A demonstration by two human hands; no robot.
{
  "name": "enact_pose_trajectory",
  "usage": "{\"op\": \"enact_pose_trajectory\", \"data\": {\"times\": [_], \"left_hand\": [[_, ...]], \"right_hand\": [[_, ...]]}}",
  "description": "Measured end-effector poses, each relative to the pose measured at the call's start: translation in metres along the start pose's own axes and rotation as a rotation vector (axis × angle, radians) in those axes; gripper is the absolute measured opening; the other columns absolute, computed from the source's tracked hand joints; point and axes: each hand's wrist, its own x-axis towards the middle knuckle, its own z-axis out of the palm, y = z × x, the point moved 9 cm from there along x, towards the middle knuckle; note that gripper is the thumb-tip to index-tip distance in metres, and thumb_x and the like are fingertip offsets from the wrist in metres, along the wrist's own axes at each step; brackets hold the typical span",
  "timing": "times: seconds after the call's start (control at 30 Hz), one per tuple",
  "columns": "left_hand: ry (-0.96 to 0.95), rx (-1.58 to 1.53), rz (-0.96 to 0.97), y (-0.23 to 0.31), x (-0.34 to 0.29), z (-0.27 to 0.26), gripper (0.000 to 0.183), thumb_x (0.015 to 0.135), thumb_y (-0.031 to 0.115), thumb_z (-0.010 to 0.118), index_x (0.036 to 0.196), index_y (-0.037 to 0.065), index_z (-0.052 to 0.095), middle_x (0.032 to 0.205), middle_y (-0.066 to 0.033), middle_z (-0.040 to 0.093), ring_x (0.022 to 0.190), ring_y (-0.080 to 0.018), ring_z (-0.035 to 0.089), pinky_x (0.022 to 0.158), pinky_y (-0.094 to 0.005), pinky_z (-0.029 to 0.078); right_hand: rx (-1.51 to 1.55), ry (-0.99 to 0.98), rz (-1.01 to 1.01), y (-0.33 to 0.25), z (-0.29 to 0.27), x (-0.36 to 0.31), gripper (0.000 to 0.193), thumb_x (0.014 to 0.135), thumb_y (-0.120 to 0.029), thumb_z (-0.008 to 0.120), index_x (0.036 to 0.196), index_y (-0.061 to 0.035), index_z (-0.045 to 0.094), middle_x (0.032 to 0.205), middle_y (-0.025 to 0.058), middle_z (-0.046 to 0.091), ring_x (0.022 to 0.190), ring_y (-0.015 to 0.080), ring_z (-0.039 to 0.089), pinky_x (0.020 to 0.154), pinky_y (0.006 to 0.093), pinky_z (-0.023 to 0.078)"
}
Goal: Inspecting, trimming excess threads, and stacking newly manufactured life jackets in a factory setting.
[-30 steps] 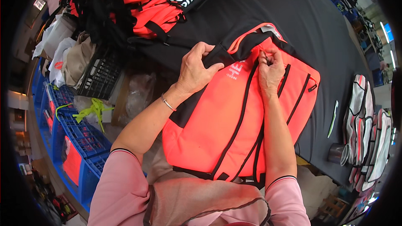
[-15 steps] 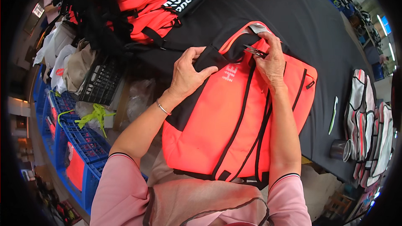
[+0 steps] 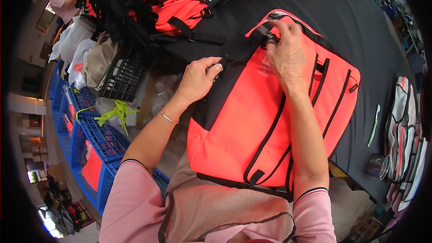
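A bright coral-red backpack (image 3: 234, 135) with black side panels and black straps lies across the edge of the black-covered table, its top pointing away from me. My left hand (image 3: 198, 78) is closed in a pinch on the black fabric (image 3: 225, 69) at the bag's left side. Over the top opening, my right hand (image 3: 288, 51) is closed around a small pair of thread snips (image 3: 271, 38). Only their dark part shows clearly between my fingers; the blades are blurred. The right palm hides part of the bag's upper front.
More red and black backpacks (image 3: 173, 2) are heaped at the far left. A black crate (image 3: 120, 74) with cloth stands near blue plastic crates (image 3: 101, 137). On the table's right are a white-green pen-like tool (image 3: 373, 126), a dark cup (image 3: 379, 165) and grey-white strap pieces (image 3: 399, 126).
The backpack has shifted slightly right and away. My left hand has moved down from the top flap to the side fabric. My right hand has turned, hiding most of the snips.
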Motion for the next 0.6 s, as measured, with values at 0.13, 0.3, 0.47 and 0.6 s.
{"op": "enact_pose_trajectory", "data": {"times": [0.13, 0.3, 0.47, 0.6], "left_hand": [[-0.243, -0.711, -0.295, -0.026, 0.002, 0.018, 0.028, 0.097, 0.020, 0.061, 0.114, -0.002, 0.068, 0.091, -0.0022, 0.069, 0.072, -0.0087, 0.060, 0.070, -0.0217, 0.049], [-0.288, -0.879, -0.362, -0.036, 0.000, 0.023, 0.032, 0.098, 0.025, 0.061, 0.115, -0.002, 0.066, 0.093, -0.0022, 0.068, 0.079, -0.0080, 0.060, 0.075, -0.0215, 0.049], [-0.322, -0.901, -0.336, -0.027, 0.000, 0.028, 0.034, 0.098, 0.027, 0.061, 0.115, -0.002, 0.066, 0.097, -0.0031, 0.069, 0.088, -0.0086, 0.061, 0.080, -0.0219, 0.049], [-0.341, -0.924, -0.331, -0.029, -0.001, 0.028, 0.033, 0.098, 0.027, 0.062, 0.116, -0.001, 0.066, 0.099, -0.0040, 0.069, 0.088, -0.0085, 0.061, 0.081, -0.0228, 0.049]], "right_hand": [[0.113, -0.061, -0.071, -0.004, 0.031, -0.020, 0.042, 0.081, -0.029, 0.077, 0.119, -0.0156, 0.063, 0.104, 0.0061, 0.056, 0.088, 0.0265, 0.066, 0.073, 0.0406, 0.056], [0.217, -0.052, -0.036, 0.006, 0.044, -0.019, 0.034, 0.084, -0.029, 0.077, 0.113, -0.0124, 0.068, 0.095, 0.0067, 0.057, 0.087, 0.0211, 0.061, 0.076, 0.0336, 0.051], [0.218, -0.040, -0.059, 0.016, 0.048, -0.018, 0.035, 0.084, -0.034, 0.075, 0.113, -0.0165, 0.067, 0.104, 0.0060, 0.058, 0.091, 0.0246, 0.064, 0.074, 0.0386, 0.054], [0.249, -0.059, -0.043, 0.015, 0.050, -0.019, 0.034, 0.085, -0.033, 0.076, 0.113, -0.0151, 0.067, 0.104, 0.0051, 0.058, 0.090, 0.0226, 0.064, 0.076, 0.0373, 0.053]]}}
